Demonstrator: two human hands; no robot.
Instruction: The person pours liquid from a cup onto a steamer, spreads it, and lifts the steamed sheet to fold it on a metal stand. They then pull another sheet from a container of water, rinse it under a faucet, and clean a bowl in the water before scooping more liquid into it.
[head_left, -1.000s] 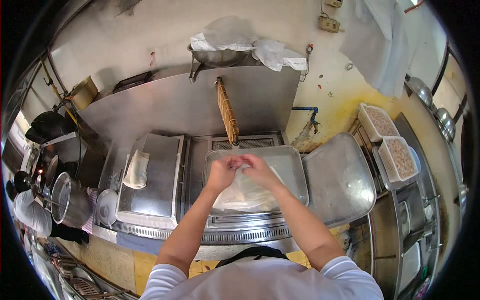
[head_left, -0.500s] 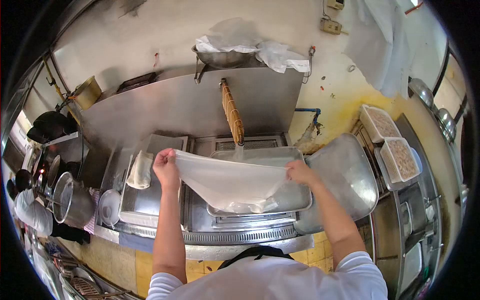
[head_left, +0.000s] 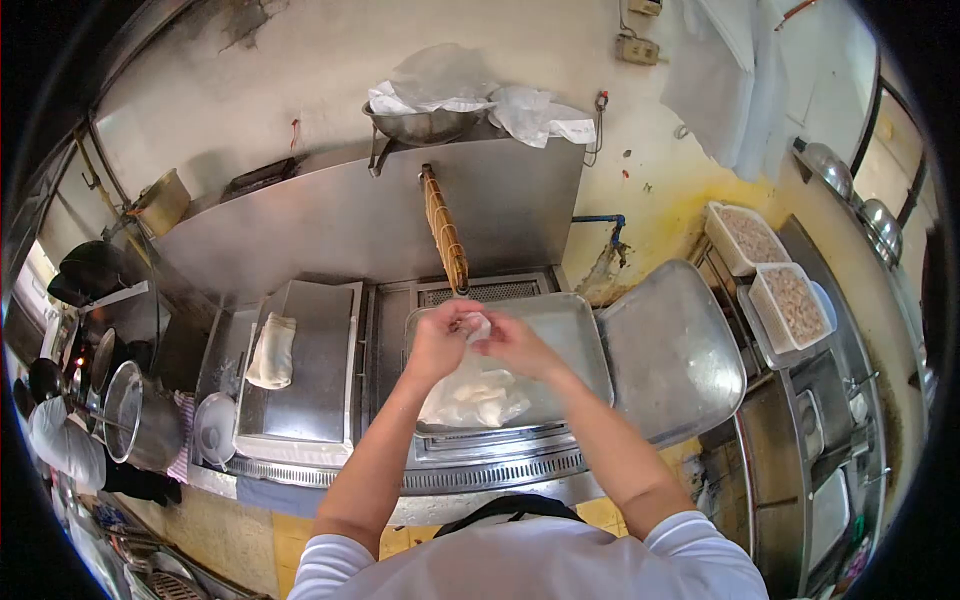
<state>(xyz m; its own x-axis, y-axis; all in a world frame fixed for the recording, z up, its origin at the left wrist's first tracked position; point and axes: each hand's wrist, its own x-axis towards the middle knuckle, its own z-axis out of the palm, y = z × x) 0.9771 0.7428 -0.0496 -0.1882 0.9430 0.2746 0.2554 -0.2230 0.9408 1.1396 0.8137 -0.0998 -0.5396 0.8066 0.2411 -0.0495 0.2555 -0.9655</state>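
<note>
My left hand [head_left: 437,343] and my right hand [head_left: 522,346] are close together over the large metal tray [head_left: 565,355]. Both are closed on the bunched top of a clear plastic bag [head_left: 440,405]. The lower part of the bag hangs or rests over the tray's near side, with pale lumps [head_left: 487,398] showing through it; I cannot make out what they are. Just beyond my hands is the low end of a pipe [head_left: 443,225] wrapped in tan material and tied round.
A folded white cloth [head_left: 272,352] lies on a metal lid or tray [head_left: 312,365] to the left. At right, another metal tray [head_left: 672,355] leans beside two white tubs [head_left: 790,308] of pale pieces. A person's sleeve [head_left: 65,435] shows near a large pot [head_left: 150,415] at far left.
My hands, formerly wide apart with the bag's top edge stretched between them, have come together in the middle. The bag's top is now gathered. The view has shifted slightly.
</note>
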